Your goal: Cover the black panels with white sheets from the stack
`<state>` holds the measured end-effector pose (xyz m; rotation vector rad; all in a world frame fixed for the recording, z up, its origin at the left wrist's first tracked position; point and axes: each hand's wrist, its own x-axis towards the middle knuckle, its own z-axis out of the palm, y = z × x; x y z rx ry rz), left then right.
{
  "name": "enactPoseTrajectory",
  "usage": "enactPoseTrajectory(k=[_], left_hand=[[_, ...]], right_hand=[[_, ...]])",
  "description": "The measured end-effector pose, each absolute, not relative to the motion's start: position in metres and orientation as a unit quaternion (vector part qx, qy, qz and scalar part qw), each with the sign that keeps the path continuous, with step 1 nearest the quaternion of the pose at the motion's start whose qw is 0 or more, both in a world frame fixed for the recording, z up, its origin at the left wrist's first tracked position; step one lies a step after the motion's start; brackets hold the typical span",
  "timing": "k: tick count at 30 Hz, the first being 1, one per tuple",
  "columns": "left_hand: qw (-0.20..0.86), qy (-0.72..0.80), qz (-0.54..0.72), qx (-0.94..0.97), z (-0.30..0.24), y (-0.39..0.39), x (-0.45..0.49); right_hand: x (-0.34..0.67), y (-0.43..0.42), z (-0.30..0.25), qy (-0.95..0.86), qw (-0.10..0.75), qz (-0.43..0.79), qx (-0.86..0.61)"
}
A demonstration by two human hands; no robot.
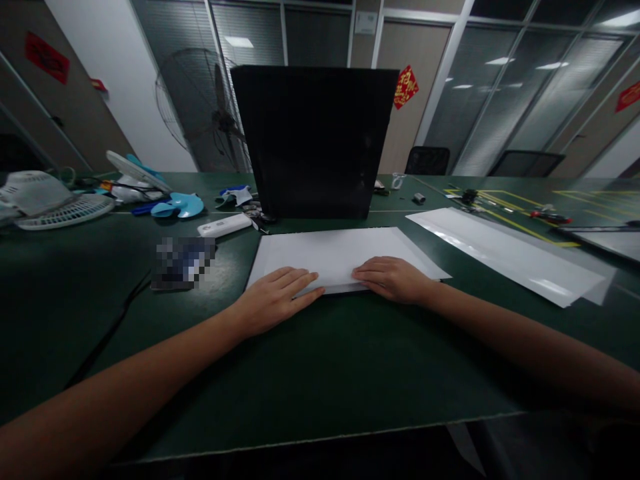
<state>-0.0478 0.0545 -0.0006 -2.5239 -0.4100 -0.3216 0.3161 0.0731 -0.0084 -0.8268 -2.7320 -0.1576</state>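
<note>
A white sheet of paper (340, 257) lies flat on the dark green table (310, 373) in front of me; its near edge looks folded over. My left hand (275, 297) rests on the paper's near left edge with fingers stretched flat. My right hand (393, 277) presses on the near right part of the same edge, fingers lying flat and close together. Neither hand holds anything.
A black upright panel (313, 140) stands just behind the paper. More white sheets (505, 257) lie to the right. At left are a white remote-like bar (224, 225), blue fan blades (177, 205), a white fan grille (60, 213) and a blurred patch (183, 261). A standing fan (200, 107) is behind.
</note>
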Motion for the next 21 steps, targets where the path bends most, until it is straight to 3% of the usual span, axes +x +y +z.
enactPoseTrajectory(k=[10,15,18,21], left_hand=[[0.248,-0.187,-0.047,-0.949,0.000,0.055,-0.046],[0.260,-0.178,-0.064,-0.947,-0.001,0.056,-0.049],[0.270,-0.178,-0.060,-0.945,-0.001,0.055,-0.049],[0.262,-0.184,-0.063,-0.945,0.001,0.054,-0.048]], right_hand=[[0.333,0.087,-0.002,-0.934,0.166,-0.016,-0.316],[0.422,0.126,-0.001,-0.789,0.188,-0.132,-0.570],[0.498,0.138,-0.016,-0.668,0.116,-0.161,-0.717],[0.556,0.142,-0.033,-0.529,0.054,-0.103,-0.841]])
